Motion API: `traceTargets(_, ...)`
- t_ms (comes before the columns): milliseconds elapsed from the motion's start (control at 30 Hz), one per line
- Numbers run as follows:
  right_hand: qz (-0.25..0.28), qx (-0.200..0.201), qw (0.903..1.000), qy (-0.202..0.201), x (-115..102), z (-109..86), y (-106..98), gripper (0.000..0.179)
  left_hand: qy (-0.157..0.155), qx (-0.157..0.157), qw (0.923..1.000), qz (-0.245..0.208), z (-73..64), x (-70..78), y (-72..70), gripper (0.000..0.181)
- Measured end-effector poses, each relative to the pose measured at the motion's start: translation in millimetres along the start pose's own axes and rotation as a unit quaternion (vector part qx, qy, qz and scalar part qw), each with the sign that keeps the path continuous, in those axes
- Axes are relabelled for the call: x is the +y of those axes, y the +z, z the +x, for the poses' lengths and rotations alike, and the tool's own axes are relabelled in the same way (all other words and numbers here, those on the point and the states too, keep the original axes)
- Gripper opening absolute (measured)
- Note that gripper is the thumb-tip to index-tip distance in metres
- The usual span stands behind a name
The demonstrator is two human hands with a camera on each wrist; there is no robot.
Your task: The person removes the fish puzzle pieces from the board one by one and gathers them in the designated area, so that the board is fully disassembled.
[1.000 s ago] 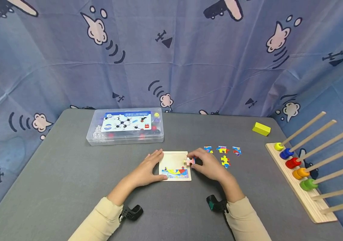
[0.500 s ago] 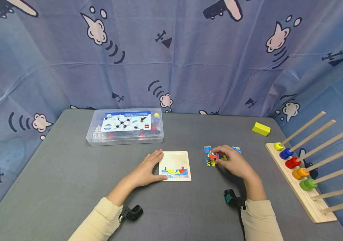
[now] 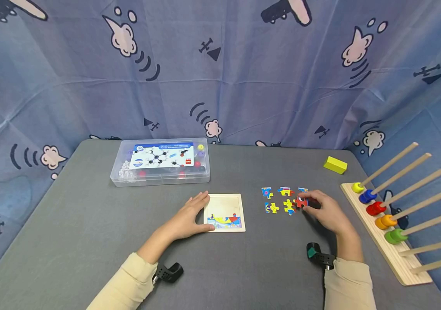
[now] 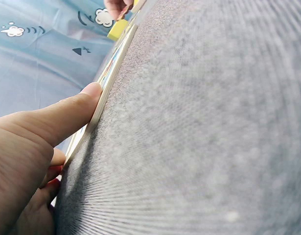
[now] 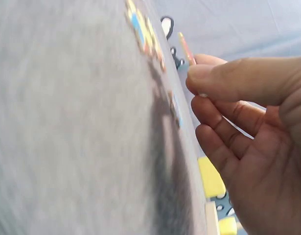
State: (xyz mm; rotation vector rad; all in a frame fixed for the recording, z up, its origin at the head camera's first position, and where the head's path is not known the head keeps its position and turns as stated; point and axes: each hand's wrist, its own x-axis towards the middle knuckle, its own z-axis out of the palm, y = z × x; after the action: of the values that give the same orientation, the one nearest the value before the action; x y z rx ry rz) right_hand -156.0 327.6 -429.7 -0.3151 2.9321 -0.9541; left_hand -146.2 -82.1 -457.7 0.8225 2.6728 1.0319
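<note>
A shallow wooden puzzle tray (image 3: pixel 224 203) lies on the grey table, with a strip of colourful fitted pieces along its near side. My left hand (image 3: pixel 187 218) rests at its left side, thumb on the near left corner and straight fingers by the far left corner. In the left wrist view the thumb (image 4: pixel 74 110) touches the tray's rim. My right hand (image 3: pixel 326 211) pinches a red puzzle piece (image 3: pixel 300 202) between thumb and fingertips. The right wrist view shows that piece (image 5: pixel 186 49) edge-on, raised off the table. Several loose pieces (image 3: pixel 288 206) lie just left of the right hand.
A clear plastic case (image 3: pixel 162 177) of molecule-model parts stands at the back left. Towards the back right lies a yellow block (image 3: pixel 335 165). A wooden base (image 3: pixel 392 254) with tall pegs and coloured rings stands along the right edge. Patterned cloth (image 3: pixel 181 77) hangs behind the table.
My right hand has gone from the tray's right edge to the right, carrying the puzzle piece over the loose pieces to their right end. The left hand and the tray stay put.
</note>
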Motion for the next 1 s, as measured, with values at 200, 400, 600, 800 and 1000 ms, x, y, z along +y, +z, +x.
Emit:
traceTargets(200,-0.012,0.001,0.9999,0.0,9.4,-3.8,-0.7,0.032,-0.002,-0.001,1.0,0.001,-0.2,0.3,-0.6,0.087)
traceTargets(400,-0.023,-0.012,0.9996,0.011,13.5,-5.4,-1.5,0.031,-0.003,-0.001,1.0,-0.001,-0.1,0.4,-0.3,0.087)
traceTargets(600,-0.02,-0.012,0.9995,0.02,17.8,-5.8,-0.8,0.032,-0.002,0.001,1.0,0.003,-0.2,-0.6,0.9,0.087)
traceTargets(800,-0.006,-0.009,0.9995,0.029,17.7,-6.3,-1.4,0.034,-0.004,-0.002,1.0,0.004,-0.1,-0.7,0.6,0.087)
traceTargets(1000,0.02,0.016,0.9995,0.017,-0.4,-4.2,-0.6,0.035,-0.003,-0.016,0.9998,0.011,-0.1,1.7,-1.8,0.087)
